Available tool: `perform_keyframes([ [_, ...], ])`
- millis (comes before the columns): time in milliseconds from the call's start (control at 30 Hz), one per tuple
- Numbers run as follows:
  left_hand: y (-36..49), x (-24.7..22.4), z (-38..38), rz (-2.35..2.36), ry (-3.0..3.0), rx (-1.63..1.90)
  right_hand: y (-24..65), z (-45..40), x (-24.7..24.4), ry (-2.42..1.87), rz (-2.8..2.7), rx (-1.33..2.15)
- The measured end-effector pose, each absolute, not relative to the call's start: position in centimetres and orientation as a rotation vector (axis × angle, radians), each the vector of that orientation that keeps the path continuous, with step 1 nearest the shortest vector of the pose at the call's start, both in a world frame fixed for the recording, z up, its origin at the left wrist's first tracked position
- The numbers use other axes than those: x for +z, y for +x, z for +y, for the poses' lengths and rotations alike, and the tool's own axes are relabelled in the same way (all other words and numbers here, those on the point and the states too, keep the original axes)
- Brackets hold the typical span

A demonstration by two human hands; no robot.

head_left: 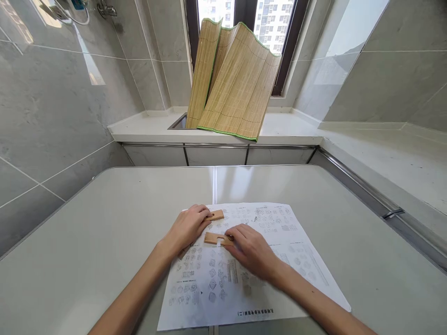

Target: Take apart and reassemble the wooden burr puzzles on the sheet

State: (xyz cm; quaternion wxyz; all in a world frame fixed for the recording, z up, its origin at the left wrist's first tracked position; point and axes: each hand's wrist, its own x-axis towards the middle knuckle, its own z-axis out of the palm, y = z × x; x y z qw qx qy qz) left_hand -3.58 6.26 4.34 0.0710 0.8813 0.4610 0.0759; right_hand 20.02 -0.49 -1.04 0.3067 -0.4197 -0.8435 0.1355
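My left hand is closed over a flat, light-brown wooden piece, whose far end with a small dark hole sticks out past the fingers. Another bit of wood shows below the wrist; whether it belongs to the same piece is hidden. My right hand pinches a notched wooden piece, with a U-shaped cutout along its edge and its right end under the fingers. Both hands rest over a large white printed sheet covered with small drawings and text, which appears upside down from here.
The sheet lies on a pale, glossy table with a seam down its middle. Behind it, a folded bamboo mat with green edging leans on the white window ledge. Grey tiled walls stand on both sides.
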Motion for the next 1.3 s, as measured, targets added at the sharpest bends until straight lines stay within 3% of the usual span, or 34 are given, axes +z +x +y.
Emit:
perform_keyframes([
  [300,-1.2,4.0,5.7,1.336,2.659,0.198,29.0,0.3,-1.7,-1.369,-1.973,0.676],
  [533,2.1,3.8,5.3,1.281,2.657,0.174,30.0,1.0,-1.4,-1.445,-1.743,0.801],
  [900,4.9,3.9,3.8,1.215,2.485,0.455,30.2,1.6,-1.7,-1.465,-1.287,0.946],
  [1133,5.2,3.7,1.9,0.953,1.369,0.825,29.5,1.0,-1.1,-1.265,-1.215,1.142],
  [1300,4.3,2.8,1.6,0.847,1.074,0.862,28.6,0.3,-0.8,-1.067,-1.191,1.371],
])
